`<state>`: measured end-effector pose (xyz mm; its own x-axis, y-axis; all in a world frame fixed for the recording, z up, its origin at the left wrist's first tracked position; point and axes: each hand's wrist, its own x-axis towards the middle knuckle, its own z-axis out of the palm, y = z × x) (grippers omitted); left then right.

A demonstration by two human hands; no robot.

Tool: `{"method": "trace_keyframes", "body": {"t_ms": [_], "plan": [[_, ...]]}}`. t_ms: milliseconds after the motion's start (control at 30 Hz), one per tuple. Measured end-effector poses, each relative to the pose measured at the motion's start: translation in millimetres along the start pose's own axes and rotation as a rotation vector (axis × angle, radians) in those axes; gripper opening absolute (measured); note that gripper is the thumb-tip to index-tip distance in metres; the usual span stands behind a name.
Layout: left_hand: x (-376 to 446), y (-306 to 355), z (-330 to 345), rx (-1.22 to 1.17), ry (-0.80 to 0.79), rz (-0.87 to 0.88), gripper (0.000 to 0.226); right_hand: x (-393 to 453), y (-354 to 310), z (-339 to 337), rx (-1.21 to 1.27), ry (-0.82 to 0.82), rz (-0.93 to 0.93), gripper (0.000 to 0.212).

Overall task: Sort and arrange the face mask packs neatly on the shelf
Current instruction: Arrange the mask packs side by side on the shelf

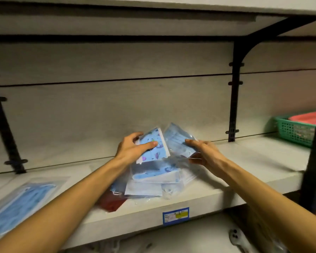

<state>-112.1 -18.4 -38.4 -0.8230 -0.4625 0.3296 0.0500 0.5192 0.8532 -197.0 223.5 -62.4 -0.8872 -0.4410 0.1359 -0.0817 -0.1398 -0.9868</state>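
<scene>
Now both forearms reach forward over the shelf (217, 190). The left hand (133, 147) grips a patterned mask pack (154, 146), thumb on top; the right hand (202, 152) pinches a plain blue pack (177, 141), both raised above the loose pile (153, 181).

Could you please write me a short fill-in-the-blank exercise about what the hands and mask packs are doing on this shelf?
1. The left hand holds a blue mask pack printed with a ____ pattern.
2. The right hand holds a ____ blue mask pack.
3. At the far right of the shelf stands a ____ basket.
4. A dark ____ pack pokes out from under the pile.

Missing words: umbrella; plain; green; red
</scene>
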Motion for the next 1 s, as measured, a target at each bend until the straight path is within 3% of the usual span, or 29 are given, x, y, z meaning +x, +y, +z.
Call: {"method": "trace_keyframes", "body": {"t_ms": [133,233,333,467,667,800,1000], "plan": [[-7,-7,-16,-0.172,0.130,-0.086,0.042,5,8,26,-0.059,0.025,-0.022,0.024],[-20,-14,-30,-0.254,0.209,-0.108,0.054,9,12,48,-0.085,0.048,-0.077,0.018],[-39,-16,-48,-0.319,0.318,-0.127,0.067,6,11,75,-0.091,0.014,-0.095,0.035],[-58,-19,-78,-0.375,0.416,-0.148,0.074,-5,10,110,-0.065,-0.060,-0.147,0.034],[-86,-36,-147,-0.539,0.410,-0.240,0.084,-40,3,175,0.053,-0.182,-0.185,0.031],[-130,-49,-201,-0.623,0.407,-0.139,0.090,-71,7,238,0.115,-0.209,-0.141,0.030],[-210,-69,-305,-0.472,0.314,0.005,0.050,-123,18,349,0.201,-0.185,-0.132,0.031]]}}
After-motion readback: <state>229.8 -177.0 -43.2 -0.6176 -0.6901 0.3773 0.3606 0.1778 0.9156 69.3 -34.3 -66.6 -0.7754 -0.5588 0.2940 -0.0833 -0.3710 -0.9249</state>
